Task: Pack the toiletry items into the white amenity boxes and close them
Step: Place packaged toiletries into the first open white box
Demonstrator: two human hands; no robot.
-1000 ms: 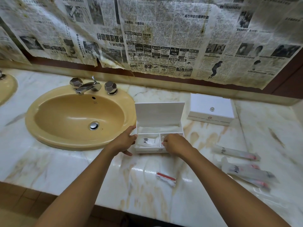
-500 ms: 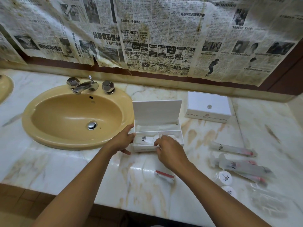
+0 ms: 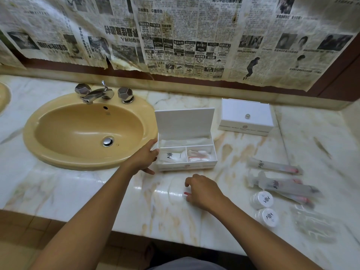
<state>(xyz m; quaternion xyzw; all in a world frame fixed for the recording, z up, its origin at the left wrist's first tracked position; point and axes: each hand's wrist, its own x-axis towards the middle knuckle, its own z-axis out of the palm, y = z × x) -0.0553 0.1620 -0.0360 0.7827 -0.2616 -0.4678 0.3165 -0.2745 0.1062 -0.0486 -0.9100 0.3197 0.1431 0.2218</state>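
An open white amenity box (image 3: 187, 165) stands on the marble counter with its lid (image 3: 185, 123) tilted back. Its front left compartment holds a white sachet (image 3: 173, 155), its front right one red-and-white packets (image 3: 198, 155). My left hand (image 3: 144, 158) presses against the box's left wall, fingers spread. My right hand (image 3: 202, 190) is down on the counter in front of the box, fingers curled over a small red-and-white packet (image 3: 185, 193), of which only the red end shows. A second white box (image 3: 245, 115) sits closed at the back right.
Long frosted toothbrush packs (image 3: 272, 166) (image 3: 282, 185), two round white lidded pots (image 3: 262, 199) (image 3: 267, 217) and a clear plastic bag (image 3: 313, 225) lie on the right. A yellow sink (image 3: 58, 158) with a chrome tap (image 3: 95, 93) fills the left. The counter's front edge is near.
My right hand has left the box's right compartment and come down toward me onto the small packet on the counter. My left hand has stayed at the box.
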